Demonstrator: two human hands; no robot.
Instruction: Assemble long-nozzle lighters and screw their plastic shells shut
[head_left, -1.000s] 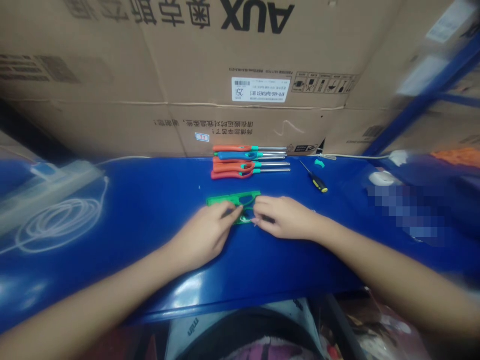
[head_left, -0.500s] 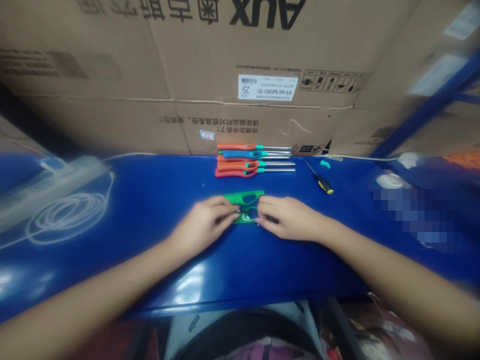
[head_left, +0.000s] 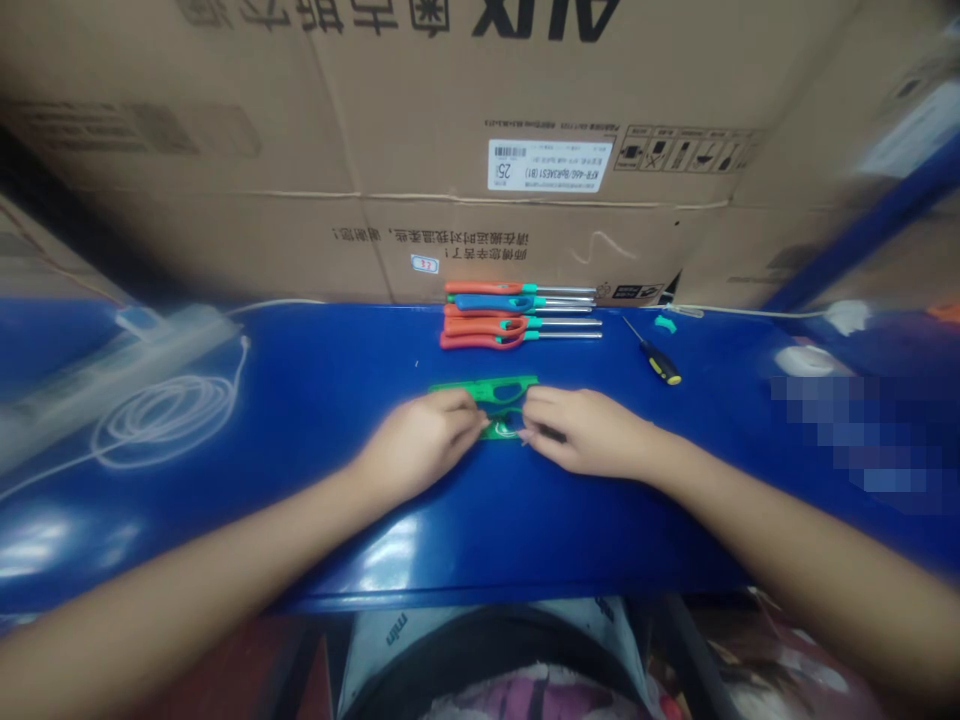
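Note:
Two green plastic shell halves lie on the blue table in the head view, the upper one (head_left: 484,391) just beyond my fingertips. My left hand (head_left: 427,440) is closed at the left part of the nearer half (head_left: 500,430), its fingertips pinched on something too small to name. From the right, my right hand (head_left: 581,430) is closed too, fingers pressed together at that half's right end; a small dark piece shows by them. A thin pale wire loop lies between the two hands.
Several red and blue lighters (head_left: 487,330) with metal tubes lie behind the hands. To their right is a black and yellow screwdriver (head_left: 660,364). A coiled white cable (head_left: 165,420) lies left, before a cardboard box (head_left: 300,250).
The whole view has shifted slightly. My left fingertips have come a little closer over the nearer green half; my right hand stays almost where it was.

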